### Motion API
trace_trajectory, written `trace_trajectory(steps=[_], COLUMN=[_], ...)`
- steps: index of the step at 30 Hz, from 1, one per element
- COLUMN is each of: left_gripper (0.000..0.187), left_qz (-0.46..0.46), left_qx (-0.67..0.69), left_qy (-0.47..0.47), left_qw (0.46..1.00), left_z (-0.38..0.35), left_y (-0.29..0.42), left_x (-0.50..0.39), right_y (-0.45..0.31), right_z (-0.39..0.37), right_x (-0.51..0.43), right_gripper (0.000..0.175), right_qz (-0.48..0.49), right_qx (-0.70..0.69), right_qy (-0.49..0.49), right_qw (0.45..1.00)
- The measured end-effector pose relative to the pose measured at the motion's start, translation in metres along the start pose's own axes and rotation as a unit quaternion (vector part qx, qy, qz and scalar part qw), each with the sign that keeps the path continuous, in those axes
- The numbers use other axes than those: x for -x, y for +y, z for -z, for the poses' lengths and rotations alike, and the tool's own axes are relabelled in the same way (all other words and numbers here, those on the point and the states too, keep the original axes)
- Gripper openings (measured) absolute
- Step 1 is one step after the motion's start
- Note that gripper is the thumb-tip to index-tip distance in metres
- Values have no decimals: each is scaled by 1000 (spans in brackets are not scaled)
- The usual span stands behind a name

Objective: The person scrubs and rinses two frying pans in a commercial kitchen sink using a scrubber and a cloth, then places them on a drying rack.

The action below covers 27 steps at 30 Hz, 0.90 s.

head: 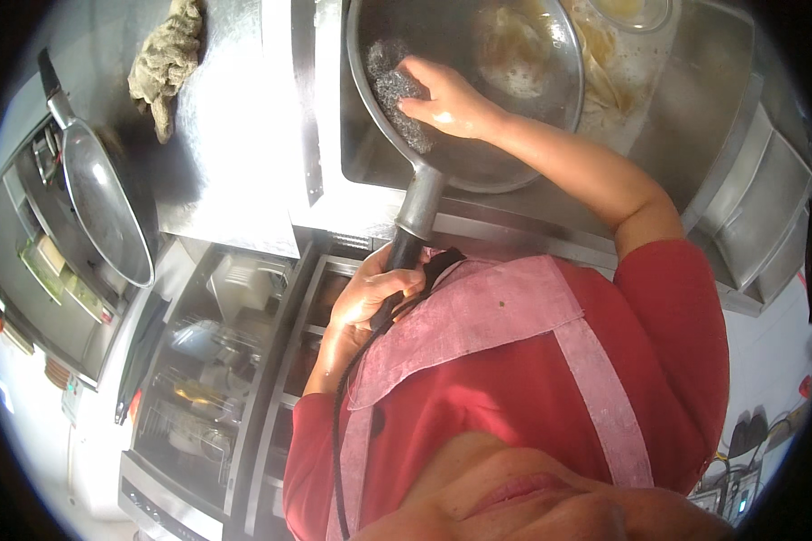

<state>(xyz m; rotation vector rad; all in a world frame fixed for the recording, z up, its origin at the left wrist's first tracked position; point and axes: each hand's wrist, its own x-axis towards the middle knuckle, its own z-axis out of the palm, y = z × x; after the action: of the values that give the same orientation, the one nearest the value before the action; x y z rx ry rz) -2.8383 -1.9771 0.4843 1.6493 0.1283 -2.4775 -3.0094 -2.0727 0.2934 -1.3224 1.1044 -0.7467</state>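
Observation:
A large metal wok (466, 159) with a long handle (423, 203) lies tilted over a steel sink basin (362, 159). My left hand (382, 287) is closed around the dark grip of that handle, close to my pink apron. Inside the wok, near its left wall, my right hand (446, 101) grips a grey metal-mesh scourer (395, 88) between thumb and fingers; part of the scourer is hidden under the hand. A whitish-brown patch (514, 54) shows toward the wok's far right side. Both hands look wet.
A crumpled grey cloth (166, 67) lies on the steel worktop (237, 135) at upper left. Another long-handled pan (105, 196) is at far left. A glass-fronted cabinet (209, 351) holds dishes below. A clear bowl (632, 10) is at the top right, metal trays (751, 209) at the right.

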Motion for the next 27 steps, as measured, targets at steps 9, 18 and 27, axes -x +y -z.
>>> trace_trajectory(steps=[9, 18, 27], left_gripper=[32, 29, 30], left_qz=[-26, -34, -29], left_qx=[-29, -12, -9], left_qy=[21, -7, -19], left_qw=[999, 999, 999], left_z=[-7, 7, 10], left_y=[-6, -25, -22], left_x=[-4, -18, -15], right_y=[72, 30, 2], right_z=[71, 24, 0], right_x=[-145, -112, -42], right_gripper=[21, 27, 29], right_qz=[-64, -161, 44], right_qx=[197, 187, 101], right_qy=[532, 299, 118], right_qw=[821, 922, 987])
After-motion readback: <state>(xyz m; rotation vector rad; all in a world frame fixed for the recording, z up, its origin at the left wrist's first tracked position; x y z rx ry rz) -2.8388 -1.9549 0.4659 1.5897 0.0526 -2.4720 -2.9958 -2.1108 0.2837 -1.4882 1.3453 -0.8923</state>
